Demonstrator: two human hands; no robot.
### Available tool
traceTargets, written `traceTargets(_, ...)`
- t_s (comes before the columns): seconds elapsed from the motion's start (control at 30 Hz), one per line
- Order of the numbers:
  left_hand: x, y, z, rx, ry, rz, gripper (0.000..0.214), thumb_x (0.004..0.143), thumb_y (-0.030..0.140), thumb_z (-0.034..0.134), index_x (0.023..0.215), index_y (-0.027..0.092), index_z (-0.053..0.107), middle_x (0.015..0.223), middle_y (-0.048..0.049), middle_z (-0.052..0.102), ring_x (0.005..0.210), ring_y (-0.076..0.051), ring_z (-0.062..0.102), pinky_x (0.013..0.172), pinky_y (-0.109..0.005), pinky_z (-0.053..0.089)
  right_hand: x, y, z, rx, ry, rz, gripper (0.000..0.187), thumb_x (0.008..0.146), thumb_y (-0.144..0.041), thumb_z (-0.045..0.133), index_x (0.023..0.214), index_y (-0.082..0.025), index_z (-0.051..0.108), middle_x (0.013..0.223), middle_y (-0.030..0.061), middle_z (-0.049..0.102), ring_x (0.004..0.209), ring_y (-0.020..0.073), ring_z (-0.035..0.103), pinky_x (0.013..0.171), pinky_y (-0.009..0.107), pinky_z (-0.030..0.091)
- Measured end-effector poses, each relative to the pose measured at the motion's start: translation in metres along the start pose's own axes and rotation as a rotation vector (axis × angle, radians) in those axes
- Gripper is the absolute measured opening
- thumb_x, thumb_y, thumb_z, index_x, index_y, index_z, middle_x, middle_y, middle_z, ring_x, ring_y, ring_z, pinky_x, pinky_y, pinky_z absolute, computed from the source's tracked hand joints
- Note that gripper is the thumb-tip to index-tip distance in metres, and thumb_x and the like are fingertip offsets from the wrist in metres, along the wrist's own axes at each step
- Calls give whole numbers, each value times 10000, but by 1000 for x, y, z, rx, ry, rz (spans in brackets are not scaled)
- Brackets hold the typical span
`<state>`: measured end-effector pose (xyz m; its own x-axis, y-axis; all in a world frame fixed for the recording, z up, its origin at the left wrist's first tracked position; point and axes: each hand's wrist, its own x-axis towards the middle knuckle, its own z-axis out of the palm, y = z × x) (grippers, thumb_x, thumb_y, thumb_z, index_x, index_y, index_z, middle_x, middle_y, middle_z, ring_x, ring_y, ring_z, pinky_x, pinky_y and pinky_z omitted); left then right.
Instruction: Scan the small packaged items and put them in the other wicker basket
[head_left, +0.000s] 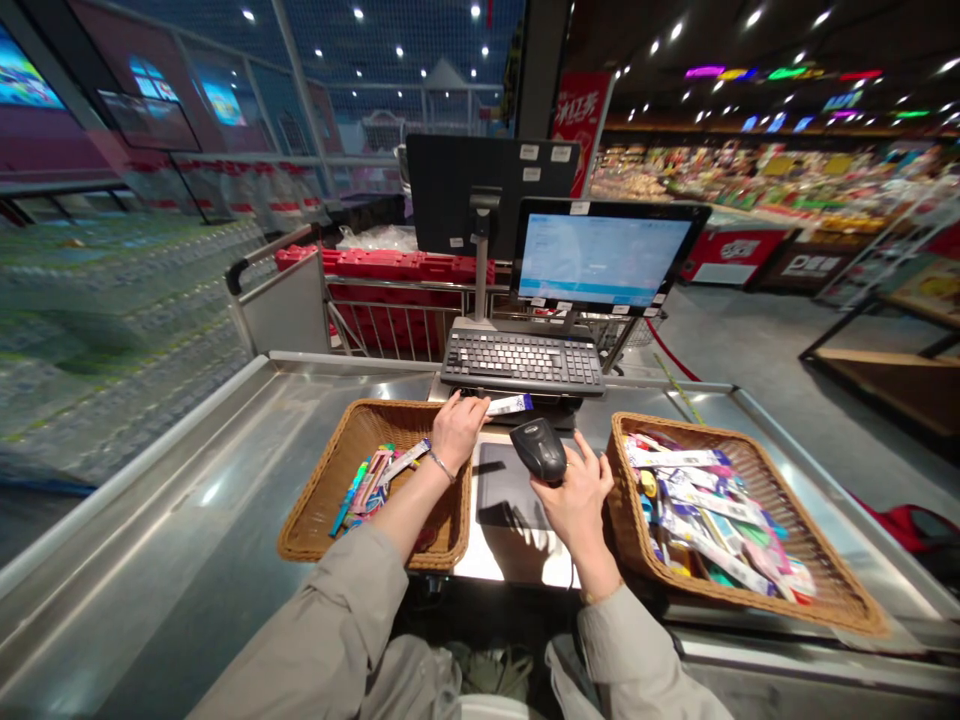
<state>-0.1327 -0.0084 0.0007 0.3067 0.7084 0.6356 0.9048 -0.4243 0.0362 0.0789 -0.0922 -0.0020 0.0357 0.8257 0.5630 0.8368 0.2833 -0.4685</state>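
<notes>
1. The metal desk [225, 490] spans the view, with raised edges.
2. The right basket [627, 530], wicker, stands at the right end, heaped with slim packs in white, blue and other colours.
3. The left basket [319, 500] stands left of the middle, with fewer packs, gathered towards its front.
4. The screen [604, 258] is lit, blue and white, beyond the desk's middle.
5. The keyboard [525, 362] lies below it, nearer the person.
6. The right grip [577, 495] is closed around the scanner, thumb below, some fingers loosely stretched alongside; its handle is mostly hidden.
7. The left grip [459, 432] is pinched shut over the left basket's far right corner, holding one end of a packet.
8. The scanner [538, 448], black, sits at the right grip's upper left, just below the packet.
9. The packet [511, 404], white and blue, juts rightward from the left fingertips, in front of the keyboard, apart from the right grip.
</notes>
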Motion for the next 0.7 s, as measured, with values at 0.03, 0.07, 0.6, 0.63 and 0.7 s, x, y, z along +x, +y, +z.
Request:
traceTargets(0.03, 1, 0, 0, 0, 3, 4, 280, 966, 302, 520, 1194, 199, 644, 1045, -73, 727, 923, -179, 684, 1089, -418, 438, 0, 0, 0, 0, -1, -1, 145, 751, -304, 616, 868, -234, 665, 1063, 65, 721, 1329, 316, 442, 1111, 564, 158)
traceTargets(0.07, 1, 1, 0, 0, 6, 8, 279, 966, 298, 520, 1194, 196, 644, 1042, -74, 728, 922, -179, 685, 1087, -419, 442, 0, 0, 0, 1, -2, -3, 144, 749, -299, 617, 868, -235, 666, 1063, 61, 721, 1332, 315, 440, 1112, 561, 156)
traceTargets(0.6, 10, 10, 7, -48, 10, 20, 284, 966, 298, 523, 1207, 212, 645, 1050, -79, 729, 962, -187, 685, 1083, -425, 446, 1, 6, -8, -5, -6, 5, 112, 762, -333, 612, 787, -234, 658, 1043, 70, 725, 1337, 309, 438, 1118, 550, 159)
traceTargets(0.63, 11, 12, 8, -48, 13, 25, 283, 966, 300, 522, 1204, 211, 646, 1047, -77, 730, 959, -186, 685, 1079, -423, 448, 0, 7, -9, -6, 2, 10, 113, 762, -333, 614, 796, -235, 659, 1049, 67, 724, 1338, 308, 437, 1116, 550, 165)
traceTargets(0.7, 14, 15, 10, -47, 19, 36, 276, 967, 300, 521, 1194, 204, 647, 1039, -73, 732, 951, -185, 685, 1073, -418, 451, 0, 10, -12, -16, 27, 23, 116, 763, -329, 618, 818, -235, 659, 1065, 64, 720, 1337, 306, 438, 1112, 550, 180)
